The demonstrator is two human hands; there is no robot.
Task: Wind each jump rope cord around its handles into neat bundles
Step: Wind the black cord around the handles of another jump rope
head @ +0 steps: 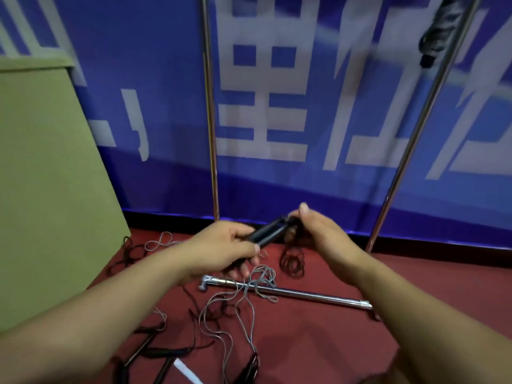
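Observation:
My left hand point(227, 246) grips two black jump rope handles point(270, 231) held side by side, pointing up and to the right. At their far end my right hand point(318, 231) pinches the dark cord. Below that hand the same dark cord point(292, 261) hangs in several loops above the floor. A grey cord point(235, 309) lies tangled on the red floor beneath my hands. More black handles point(155, 353) and dark cord lie at the lower left.
A chrome rod point(304, 295) lies on the red carpet point(318, 342) under the grey cord. Two upright metal poles point(212, 134) stand before a blue banner point(277, 106). A green panel point(41, 176) fills the left side.

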